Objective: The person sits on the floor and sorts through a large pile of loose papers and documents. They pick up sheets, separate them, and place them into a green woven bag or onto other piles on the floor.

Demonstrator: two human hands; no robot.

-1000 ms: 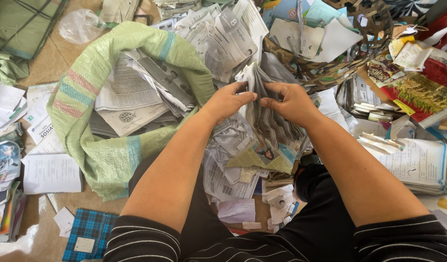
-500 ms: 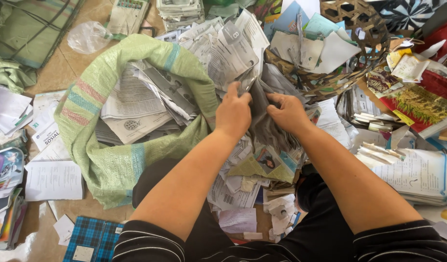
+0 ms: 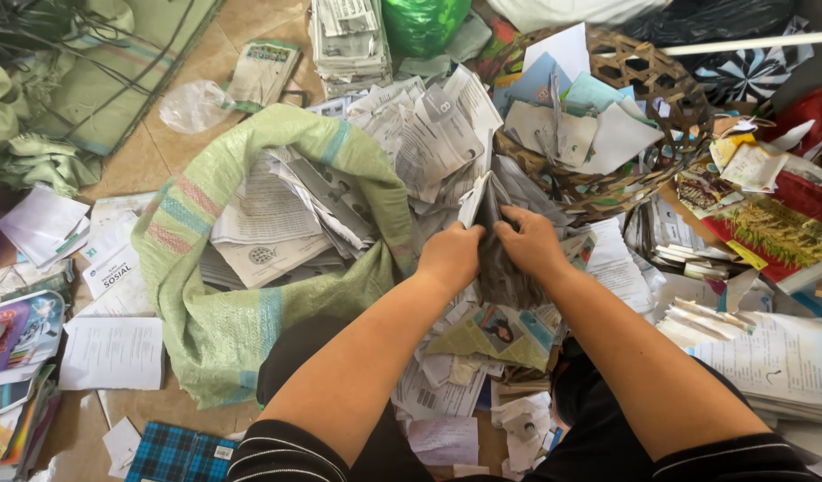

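Grey folded paper bundle (image 3: 498, 259), standing on edge amid the loose sheets on the floor, just right of the green woven sack (image 3: 241, 330). Clamped from both sides: left hand (image 3: 448, 257) with its grip closed on the near left leaves, right hand (image 3: 531, 241) with fingers curled shut over the right leaves, the two prying the fold apart at the top. Likely light, thin and floppy, easy to tear or crease; best held near the folded spine or by several leaves at once, not by a single corner. Counted: one bundle in hand, two hands, one sack mouth-open and stuffed with printed sheets, one woven basket (image 3: 647, 76) beyond holding more paper, one tied newspaper stack (image 3: 348, 40) at the top. Loose sheets too many to count.
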